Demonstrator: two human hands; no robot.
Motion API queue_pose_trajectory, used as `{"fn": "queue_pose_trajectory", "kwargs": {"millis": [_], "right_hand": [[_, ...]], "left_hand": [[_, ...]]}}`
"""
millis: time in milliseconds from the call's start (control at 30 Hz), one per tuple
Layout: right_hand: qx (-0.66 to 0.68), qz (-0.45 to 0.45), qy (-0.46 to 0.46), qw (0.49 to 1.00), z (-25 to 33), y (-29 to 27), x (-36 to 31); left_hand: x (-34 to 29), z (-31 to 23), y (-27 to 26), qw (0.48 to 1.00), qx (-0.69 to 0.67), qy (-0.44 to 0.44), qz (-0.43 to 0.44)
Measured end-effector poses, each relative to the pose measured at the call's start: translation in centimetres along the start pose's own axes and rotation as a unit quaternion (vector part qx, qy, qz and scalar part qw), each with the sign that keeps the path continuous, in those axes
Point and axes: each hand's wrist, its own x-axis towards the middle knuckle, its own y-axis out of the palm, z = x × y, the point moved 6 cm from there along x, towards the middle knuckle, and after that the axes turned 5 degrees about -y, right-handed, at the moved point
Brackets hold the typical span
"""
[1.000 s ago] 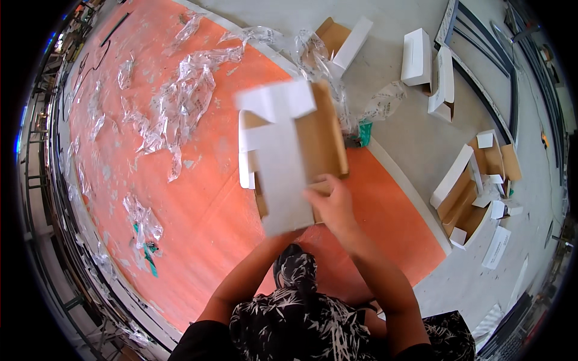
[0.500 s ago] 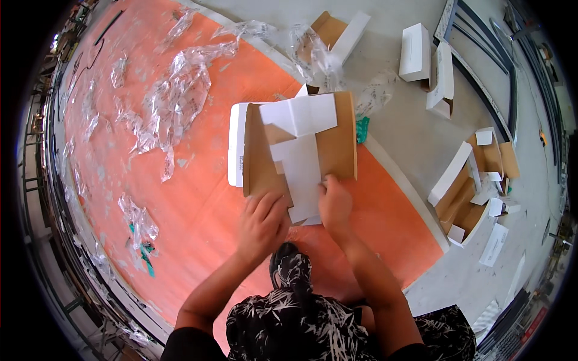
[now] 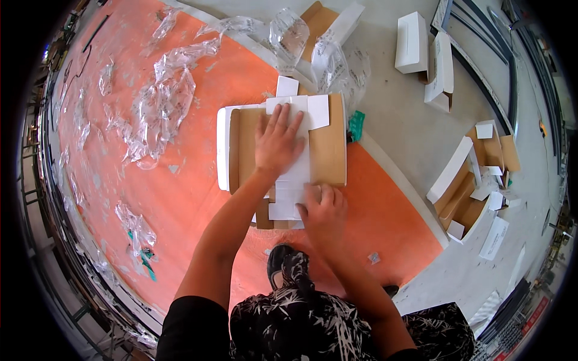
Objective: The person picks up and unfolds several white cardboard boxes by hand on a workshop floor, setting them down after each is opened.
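In front of my feet an opened-out cardboard box [image 3: 328,150] lies on the orange floor covering, brown inside and white outside. White flaps are folded over its middle in a strip. My left hand [image 3: 278,141] rests flat on that strip, fingers stretched toward the far end. At the near edge, my right hand [image 3: 325,210] touches the white near flap [image 3: 283,209], its fingers bent and apart. A small white flap [image 3: 287,86] sticks out beyond the far edge.
Crumpled clear plastic film [image 3: 159,108] is strewn on the orange covering [image 3: 198,180]. More opened cardboard boxes [image 3: 460,192] lie on the grey floor at the right. White boxes [image 3: 412,43] and a dark metal frame [image 3: 481,90] stand farther off. Green plastic [image 3: 356,126] lies beside the cardboard.
My left hand has moved from the near left edge up onto the white strip and flattened there. My right hand has shifted slightly down and left. A far flap now sticks out.
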Motion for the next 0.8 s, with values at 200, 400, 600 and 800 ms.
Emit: {"fn": "queue_pose_trajectory", "kwargs": {"millis": [200, 400, 600, 800], "right_hand": [[-0.05, -0.042, -0.003, 0.998, -3.4, 1.8, -0.6], [0.022, 0.054, 0.02, 0.998, -4.4, 0.2, 1.2], [-0.027, -0.202, 0.05, 0.978, -7.6, -5.4, 3.7], [0.066, -0.159, 0.077, 0.982, -10.2, -3.8, 5.2]], "left_hand": [[0.2, -0.4, 0.5, 1.0, 0.001, -0.004, -0.007], [-2.7, -1.5, -1.5, 0.998, 0.063, -0.018, 0.001], [-8.9, -3.6, -2.4, 0.993, 0.015, -0.054, 0.1], [-10.2, -1.6, -1.1, 0.996, -0.081, -0.019, -0.016]]}}
